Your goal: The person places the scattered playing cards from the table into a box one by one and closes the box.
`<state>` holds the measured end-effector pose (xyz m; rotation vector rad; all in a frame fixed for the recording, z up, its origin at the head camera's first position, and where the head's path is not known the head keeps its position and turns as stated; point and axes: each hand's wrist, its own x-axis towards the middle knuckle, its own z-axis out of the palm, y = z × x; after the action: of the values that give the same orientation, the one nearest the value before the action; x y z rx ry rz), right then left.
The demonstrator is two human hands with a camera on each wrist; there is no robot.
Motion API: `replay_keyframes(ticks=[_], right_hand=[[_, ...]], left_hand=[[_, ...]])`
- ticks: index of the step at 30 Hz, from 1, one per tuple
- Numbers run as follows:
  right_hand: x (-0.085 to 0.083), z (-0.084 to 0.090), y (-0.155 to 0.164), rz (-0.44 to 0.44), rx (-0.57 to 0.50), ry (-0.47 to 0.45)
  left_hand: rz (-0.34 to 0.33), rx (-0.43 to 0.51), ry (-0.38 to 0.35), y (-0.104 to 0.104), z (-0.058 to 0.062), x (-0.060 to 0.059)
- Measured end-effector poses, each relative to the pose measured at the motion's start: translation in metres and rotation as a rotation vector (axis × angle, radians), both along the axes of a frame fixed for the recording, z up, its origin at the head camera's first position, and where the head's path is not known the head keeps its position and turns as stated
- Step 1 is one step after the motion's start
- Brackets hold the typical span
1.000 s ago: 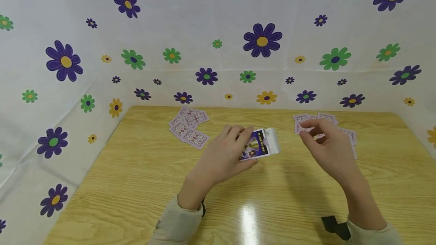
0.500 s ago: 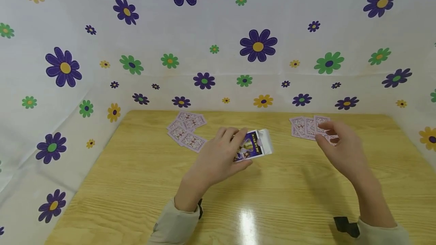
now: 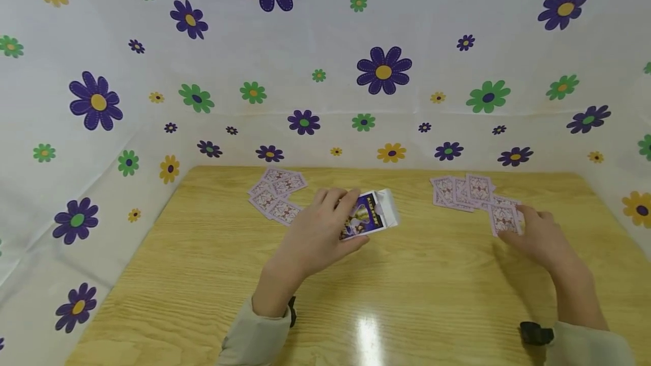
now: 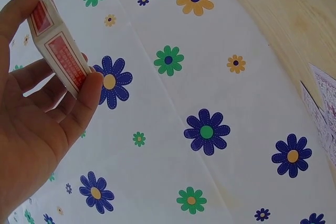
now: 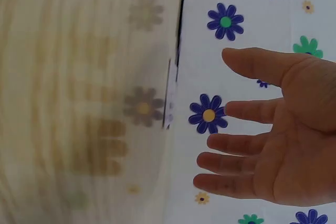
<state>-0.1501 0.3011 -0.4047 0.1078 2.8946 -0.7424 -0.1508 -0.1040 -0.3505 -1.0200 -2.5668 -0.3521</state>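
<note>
My left hand (image 3: 315, 236) holds a playing-card box (image 3: 362, 216), tilted above the table, its white flap end pointing right. In the left wrist view, the thumb and fingers grip the red-and-white sides of the card box (image 4: 60, 51). At the right, my right hand (image 3: 551, 244) is by a face-down playing card (image 3: 504, 219), the lowest of a loose group. Its fingers look spread and bare in the right wrist view, where the right hand (image 5: 294, 150) faces the tabletop; whether they touch the card cannot be told.
Several overlapping face-down cards (image 3: 478, 188) lie at the back right. Another spread of cards (image 3: 277, 196) lies at the back left of the wooden table (image 3: 407, 298). A flower-patterned cloth (image 3: 325, 33) rises behind the table and along its sides.
My right hand has moved right and lower, from above the right-hand cards to beside the lowest card, uncovering the others. My left hand and the box have shifted slightly left.
</note>
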Motion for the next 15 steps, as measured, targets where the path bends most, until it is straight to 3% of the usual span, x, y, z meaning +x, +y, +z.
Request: replay_keyframes(ticks=[5,15], right_hand=[[-0.001,-0.007,0.009,0.006,-0.008,-0.082],[-0.008,-0.015,0.014,0.128,0.048,-0.205]], left_hand=[[-0.009,-0.007,0.011,0.001,-0.001,-0.001],[0.0,-0.006,-0.003,0.001,-0.002,-0.001]])
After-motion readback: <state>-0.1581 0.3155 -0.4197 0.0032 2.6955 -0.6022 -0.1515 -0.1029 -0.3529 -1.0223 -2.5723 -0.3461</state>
